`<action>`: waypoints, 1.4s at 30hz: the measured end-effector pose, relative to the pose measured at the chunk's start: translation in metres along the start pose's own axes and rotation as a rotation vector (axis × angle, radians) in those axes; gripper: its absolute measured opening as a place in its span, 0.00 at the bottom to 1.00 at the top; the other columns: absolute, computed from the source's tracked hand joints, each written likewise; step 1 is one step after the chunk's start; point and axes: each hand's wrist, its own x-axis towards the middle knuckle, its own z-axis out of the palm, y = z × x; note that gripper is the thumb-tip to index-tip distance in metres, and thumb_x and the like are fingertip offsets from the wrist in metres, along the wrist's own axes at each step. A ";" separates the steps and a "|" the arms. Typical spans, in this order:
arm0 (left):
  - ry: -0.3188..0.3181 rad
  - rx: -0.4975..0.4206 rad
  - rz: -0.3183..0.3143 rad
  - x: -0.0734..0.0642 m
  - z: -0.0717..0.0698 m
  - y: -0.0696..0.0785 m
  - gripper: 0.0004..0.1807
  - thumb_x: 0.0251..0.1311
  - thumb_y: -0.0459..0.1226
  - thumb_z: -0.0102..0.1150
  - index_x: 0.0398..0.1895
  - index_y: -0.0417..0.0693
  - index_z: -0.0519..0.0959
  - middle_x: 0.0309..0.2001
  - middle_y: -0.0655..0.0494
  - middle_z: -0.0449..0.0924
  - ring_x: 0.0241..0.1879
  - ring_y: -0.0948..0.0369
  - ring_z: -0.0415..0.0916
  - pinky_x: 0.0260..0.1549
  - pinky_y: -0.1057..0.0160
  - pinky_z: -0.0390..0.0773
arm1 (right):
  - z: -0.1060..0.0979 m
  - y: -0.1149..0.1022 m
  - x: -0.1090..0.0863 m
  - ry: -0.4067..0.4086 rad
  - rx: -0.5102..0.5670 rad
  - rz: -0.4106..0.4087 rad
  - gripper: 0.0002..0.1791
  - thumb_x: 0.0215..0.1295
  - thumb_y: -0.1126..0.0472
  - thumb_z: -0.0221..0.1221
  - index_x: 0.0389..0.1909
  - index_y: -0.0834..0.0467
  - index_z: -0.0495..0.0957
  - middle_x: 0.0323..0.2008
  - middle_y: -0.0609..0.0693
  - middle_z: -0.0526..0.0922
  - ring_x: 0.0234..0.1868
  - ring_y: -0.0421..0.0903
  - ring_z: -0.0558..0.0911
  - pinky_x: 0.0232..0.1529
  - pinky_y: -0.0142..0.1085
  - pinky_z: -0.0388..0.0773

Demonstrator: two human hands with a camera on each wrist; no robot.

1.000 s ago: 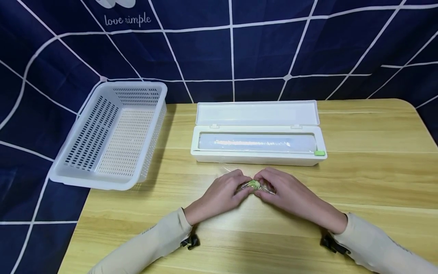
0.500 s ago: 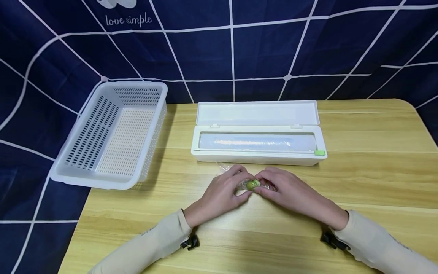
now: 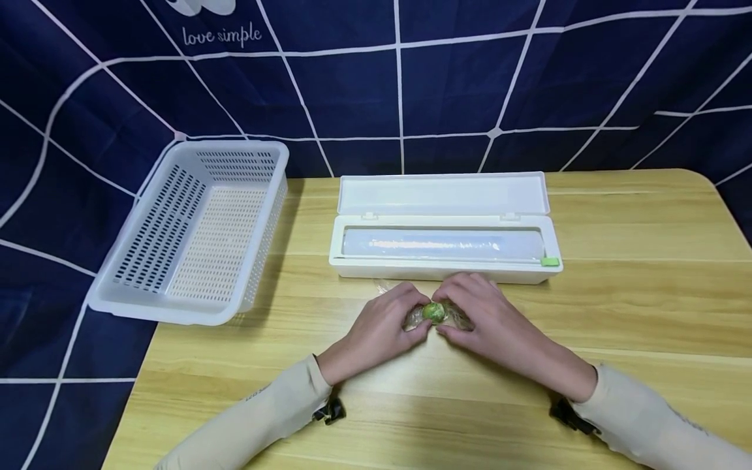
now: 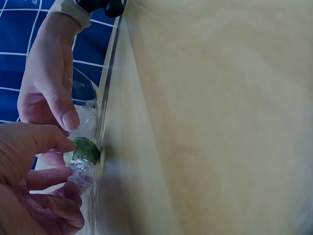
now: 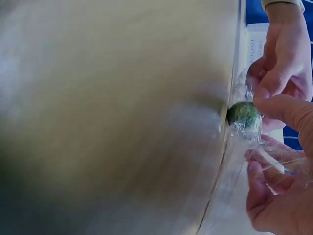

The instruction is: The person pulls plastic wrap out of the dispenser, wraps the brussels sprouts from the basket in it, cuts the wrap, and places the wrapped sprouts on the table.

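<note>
A small round green fruit or vegetable [image 3: 433, 312] lies in crumpled clear cling film [image 3: 415, 318] on the table, between both hands; its exact kind is hard to tell. From the left, my left hand [image 3: 386, 324] pinches the wrapped piece, its thumb [image 4: 54, 137] against the green surface. My right hand [image 3: 489, 324] holds the film on the other side, its thumb [image 5: 279, 105] touching the piece. Film bunches below the green piece in the left wrist view. Some fingertips are hidden behind the film.
Just beyond the hands stands a white cling film box [image 3: 446, 269] with its lid [image 3: 443, 194] raised and a film roll [image 3: 443, 244] inside. A white perforated basket [image 3: 267, 228] sits at the table's left edge. A dark blue gridded cloth [image 3: 352, 85] hangs behind.
The green piece has turned between the fingers, showing a darker green side now. My right hand's fingers have shifted slightly away from me, toward the box. Box and basket stay put.
</note>
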 end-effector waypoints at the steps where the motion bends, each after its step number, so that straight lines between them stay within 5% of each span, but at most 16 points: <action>1: 0.001 -0.004 -0.001 0.000 0.000 0.000 0.16 0.67 0.38 0.75 0.55 0.44 0.88 0.48 0.56 0.83 0.41 0.63 0.79 0.38 0.68 0.80 | 0.000 -0.001 0.000 0.009 -0.010 -0.017 0.24 0.57 0.61 0.80 0.54 0.56 0.83 0.57 0.50 0.83 0.58 0.51 0.78 0.61 0.53 0.75; 10: 0.002 -0.023 -0.032 0.002 0.001 -0.004 0.14 0.66 0.39 0.74 0.51 0.43 0.89 0.43 0.56 0.82 0.37 0.65 0.74 0.34 0.69 0.76 | 0.005 -0.012 0.001 0.074 -0.097 -0.064 0.22 0.55 0.68 0.82 0.49 0.61 0.86 0.49 0.50 0.81 0.46 0.45 0.79 0.43 0.39 0.84; 16: -0.004 -0.033 -0.057 0.003 0.003 -0.003 0.14 0.68 0.41 0.73 0.50 0.42 0.89 0.41 0.57 0.79 0.34 0.65 0.72 0.31 0.70 0.74 | 0.006 -0.020 -0.001 0.034 -0.044 -0.003 0.23 0.58 0.72 0.79 0.54 0.62 0.85 0.50 0.50 0.81 0.35 0.39 0.80 0.32 0.30 0.83; 22: -0.017 -0.022 -0.088 0.002 0.004 -0.002 0.12 0.71 0.42 0.71 0.48 0.43 0.89 0.39 0.58 0.78 0.32 0.66 0.71 0.28 0.70 0.72 | 0.008 -0.023 -0.001 -0.011 -0.015 0.055 0.24 0.61 0.73 0.76 0.57 0.61 0.83 0.53 0.51 0.85 0.33 0.36 0.78 0.32 0.29 0.82; 28: -0.018 -0.005 -0.100 0.002 0.004 0.000 0.10 0.73 0.42 0.70 0.46 0.45 0.88 0.34 0.60 0.79 0.30 0.65 0.71 0.28 0.67 0.72 | 0.011 -0.025 0.000 -0.017 -0.046 0.013 0.25 0.62 0.73 0.75 0.60 0.66 0.82 0.56 0.56 0.86 0.39 0.42 0.86 0.42 0.34 0.88; 32: 0.023 -0.009 -0.070 0.001 0.013 -0.008 0.08 0.74 0.43 0.67 0.39 0.49 0.86 0.29 0.63 0.76 0.27 0.66 0.70 0.28 0.66 0.71 | 0.012 -0.025 0.002 -0.018 -0.038 0.010 0.23 0.62 0.76 0.72 0.58 0.64 0.82 0.54 0.53 0.86 0.36 0.37 0.81 0.37 0.31 0.85; 37: 0.028 -0.105 -0.082 0.001 0.014 -0.010 0.09 0.73 0.41 0.64 0.33 0.50 0.83 0.24 0.69 0.73 0.22 0.70 0.67 0.23 0.69 0.69 | 0.012 -0.021 0.003 -0.025 -0.050 0.001 0.23 0.62 0.77 0.70 0.57 0.61 0.83 0.51 0.50 0.86 0.35 0.37 0.79 0.36 0.33 0.84; 42: -0.044 -0.318 -0.205 0.001 0.003 -0.002 0.08 0.74 0.35 0.64 0.46 0.39 0.88 0.24 0.67 0.79 0.18 0.71 0.68 0.21 0.71 0.70 | 0.012 -0.015 0.003 -0.019 -0.050 -0.016 0.24 0.61 0.78 0.69 0.57 0.60 0.83 0.49 0.48 0.86 0.37 0.40 0.81 0.36 0.38 0.85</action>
